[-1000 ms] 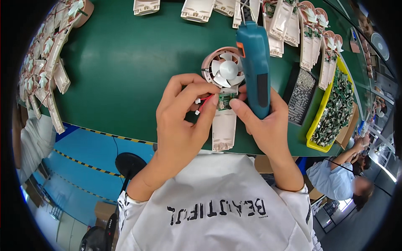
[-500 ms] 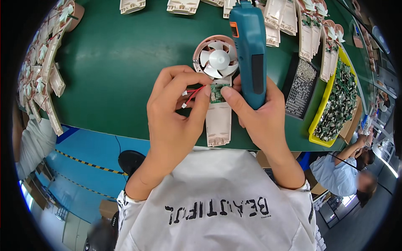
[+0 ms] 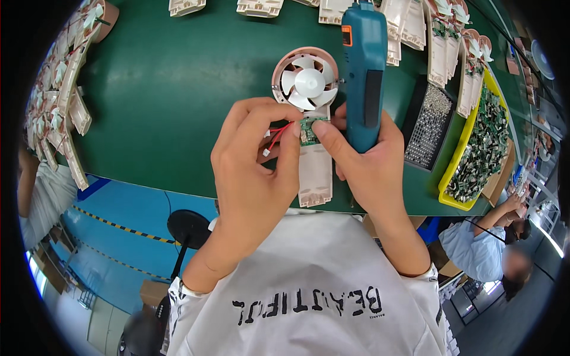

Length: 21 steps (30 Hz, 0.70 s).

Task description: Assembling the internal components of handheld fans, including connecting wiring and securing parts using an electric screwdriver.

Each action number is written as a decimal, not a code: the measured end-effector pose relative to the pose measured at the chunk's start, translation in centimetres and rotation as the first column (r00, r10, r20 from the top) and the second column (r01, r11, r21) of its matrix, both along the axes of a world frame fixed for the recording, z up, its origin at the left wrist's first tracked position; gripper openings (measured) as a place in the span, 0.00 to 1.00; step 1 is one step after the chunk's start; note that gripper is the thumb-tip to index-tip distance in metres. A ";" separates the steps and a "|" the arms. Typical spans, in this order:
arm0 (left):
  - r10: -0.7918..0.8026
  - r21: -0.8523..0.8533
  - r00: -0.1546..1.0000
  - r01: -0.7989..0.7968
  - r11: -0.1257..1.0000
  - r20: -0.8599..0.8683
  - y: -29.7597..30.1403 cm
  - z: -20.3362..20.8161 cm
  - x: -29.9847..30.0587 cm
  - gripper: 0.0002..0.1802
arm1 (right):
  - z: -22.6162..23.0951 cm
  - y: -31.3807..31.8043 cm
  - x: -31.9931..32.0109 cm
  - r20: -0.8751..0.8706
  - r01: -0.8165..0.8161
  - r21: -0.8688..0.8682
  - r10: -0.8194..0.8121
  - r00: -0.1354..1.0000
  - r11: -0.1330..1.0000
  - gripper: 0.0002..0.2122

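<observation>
A small green circuit board (image 3: 308, 132) sits in the handle of a pale pink fan casing (image 3: 315, 175). Above it, the casing's round head holds a white fan wheel (image 3: 310, 83). My left hand (image 3: 255, 148) is closed in a pinch at the board's left edge, on red wires (image 3: 276, 137) with white plugs. From the other side, my right hand (image 3: 368, 160) has its thumb on the board, the fingers curled behind. A teal power screwdriver (image 3: 361, 77) overlaps the right hand and hides part of it; whether the hand bears it cannot be told.
Right of my hands are a black tray (image 3: 415, 155) of small metal parts and a yellow bin (image 3: 444, 188) full of circuit boards. Fan casings (image 3: 74, 130) crowd the left edge; more casings (image 3: 260, 7) line the far side. Another person (image 3: 472, 240) works at the right.
The screwdriver has shifted a little right. The casing's handle end has swung slightly right, and my left hand has moved slightly right with the wires. Both hands keep their grip.
</observation>
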<state>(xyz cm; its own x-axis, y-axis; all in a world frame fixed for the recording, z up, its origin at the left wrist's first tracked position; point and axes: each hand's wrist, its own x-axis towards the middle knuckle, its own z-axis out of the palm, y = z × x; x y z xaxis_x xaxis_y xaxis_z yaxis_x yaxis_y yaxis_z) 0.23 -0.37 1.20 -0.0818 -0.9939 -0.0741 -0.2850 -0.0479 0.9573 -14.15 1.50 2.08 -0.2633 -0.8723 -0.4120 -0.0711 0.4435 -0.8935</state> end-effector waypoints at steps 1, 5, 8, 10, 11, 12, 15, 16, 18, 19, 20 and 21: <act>0.004 -0.002 1.000 -0.004 1.000 0.005 -0.1 0.0 0.0 0.07 | 0.0 -0.1 0.0 0.002 -0.001 0.000 0.001 1.000 1.000 0.14; 0.021 0.002 1.000 -0.021 1.000 -0.011 0.4 -0.2 0.0 0.07 | 0.1 -0.2 0.1 0.027 0.014 0.030 -0.015 1.000 0.999 0.13; 0.020 -0.031 1.000 -0.019 0.999 0.022 0.4 -0.3 0.0 0.07 | 0.1 -0.2 0.2 0.030 0.022 0.039 -0.023 0.999 0.999 0.14; 0.007 -0.084 1.000 -0.005 0.996 0.030 0.3 -0.5 -0.2 0.07 | 0.1 -0.1 0.2 0.031 0.031 0.041 -0.032 0.999 0.999 0.14; 0.008 -0.082 1.000 -0.006 0.997 0.030 0.1 -0.6 -0.2 0.07 | 0.1 -0.1 0.3 0.026 0.040 0.039 -0.041 0.999 0.998 0.14; -0.006 -0.090 1.000 0.009 0.996 0.031 -0.1 -0.8 -0.1 0.07 | 0.1 -0.1 0.3 0.022 0.049 0.037 -0.050 0.999 0.998 0.14; -0.015 -0.070 1.000 0.014 0.997 -0.014 0.0 -1.0 -0.1 0.09 | -0.2 -0.1 0.0 -0.010 0.017 0.036 -0.017 1.000 0.999 0.16; -0.015 -0.040 0.998 0.013 0.999 -0.061 0.1 -1.0 0.0 0.10 | -0.2 -0.1 0.1 -0.009 0.021 0.036 -0.020 1.000 0.999 0.16; -0.042 -0.076 0.999 0.040 0.996 -0.019 0.0 -0.7 0.1 0.11 | -0.1 -0.2 0.1 -0.023 0.024 0.043 -0.023 0.999 0.999 0.16; -0.063 -0.113 0.998 0.065 0.992 0.021 -0.1 -0.7 0.0 0.13 | -0.2 -0.2 0.0 -0.024 0.028 0.041 -0.027 0.999 0.999 0.16; -0.066 -0.115 0.998 0.068 0.991 0.020 0.1 -0.7 -0.1 0.13 | -0.2 -0.2 0.0 -0.021 0.035 0.030 -0.034 0.999 0.999 0.15; -0.076 -0.121 0.996 0.080 0.989 0.041 0.2 -0.7 -0.1 0.14 | -0.2 -0.3 0.0 -0.019 0.042 0.018 -0.041 0.999 0.999 0.13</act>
<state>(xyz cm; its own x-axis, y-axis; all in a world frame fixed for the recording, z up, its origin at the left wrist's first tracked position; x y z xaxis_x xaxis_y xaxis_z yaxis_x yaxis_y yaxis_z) 0.15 -0.13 0.52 -0.1591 -0.9863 0.0434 -0.3180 0.0928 0.9435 -14.18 1.25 1.87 -0.3067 -0.8528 -0.4228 -0.0686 0.4628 -0.8838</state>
